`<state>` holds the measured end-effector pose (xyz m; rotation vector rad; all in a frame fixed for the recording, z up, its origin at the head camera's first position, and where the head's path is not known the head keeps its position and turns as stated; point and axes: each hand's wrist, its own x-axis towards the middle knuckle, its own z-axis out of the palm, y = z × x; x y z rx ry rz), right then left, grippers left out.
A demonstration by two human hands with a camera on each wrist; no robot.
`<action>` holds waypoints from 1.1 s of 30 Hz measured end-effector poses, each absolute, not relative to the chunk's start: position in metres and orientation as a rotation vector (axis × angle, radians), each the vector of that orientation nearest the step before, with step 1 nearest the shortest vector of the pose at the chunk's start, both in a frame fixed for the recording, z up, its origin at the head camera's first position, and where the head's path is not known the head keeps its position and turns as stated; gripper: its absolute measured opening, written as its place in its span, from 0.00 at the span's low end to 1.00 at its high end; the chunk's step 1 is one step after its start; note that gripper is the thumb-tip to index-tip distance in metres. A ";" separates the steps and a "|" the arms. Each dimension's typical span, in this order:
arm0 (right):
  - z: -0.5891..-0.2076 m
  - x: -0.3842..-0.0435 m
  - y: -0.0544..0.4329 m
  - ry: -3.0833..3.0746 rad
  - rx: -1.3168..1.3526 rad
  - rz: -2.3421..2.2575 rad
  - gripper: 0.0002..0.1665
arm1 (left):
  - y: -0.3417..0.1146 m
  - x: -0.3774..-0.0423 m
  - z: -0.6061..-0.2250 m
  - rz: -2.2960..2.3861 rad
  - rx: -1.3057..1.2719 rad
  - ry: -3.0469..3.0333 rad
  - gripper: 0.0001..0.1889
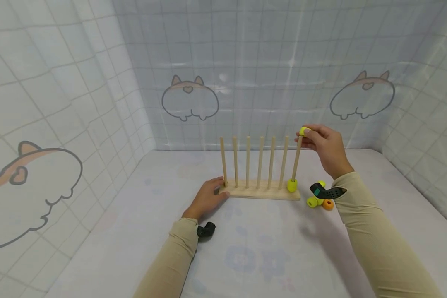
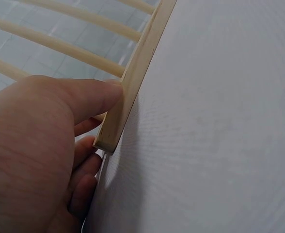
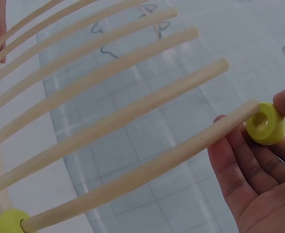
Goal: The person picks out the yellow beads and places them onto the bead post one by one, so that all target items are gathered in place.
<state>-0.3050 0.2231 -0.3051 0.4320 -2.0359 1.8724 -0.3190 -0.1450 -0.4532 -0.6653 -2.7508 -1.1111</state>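
In our right hand (image 1: pixel 325 147), the thumb and fingers pinch a yellow bead (image 3: pixel 273 127) by its rim, the spare fingers spread loosely beyond it. The bead sits at the tip of the rightmost dowel (image 1: pixel 297 159), its hole next to the end rather than over it; whether the two touch, we cannot tell. We do best to keep the pinch at the rim so the hole stays clear, level the bead square to this slightly leaning dowel, centre it, then let it drop onto the yellow bead stack (image 1: pixel 292 185) at the foot. Our left hand (image 1: pixel 207 198) grips the left end of the wooden base (image 1: pixel 260 192), thumb on the front edge; firm pressure there should stop the rack sliding on the worktop (image 1: pixel 171 256).
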 end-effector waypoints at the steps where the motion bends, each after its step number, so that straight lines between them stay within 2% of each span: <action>1: -0.305 -0.305 0.223 -2.041 0.439 1.864 0.24 | -0.145 -0.319 -0.453 -1.112 -0.665 -2.747 0.25; 33: -0.300 -0.303 0.220 -2.088 0.493 1.821 0.23 | -0.146 -0.320 -0.456 -1.133 -0.658 -2.739 0.26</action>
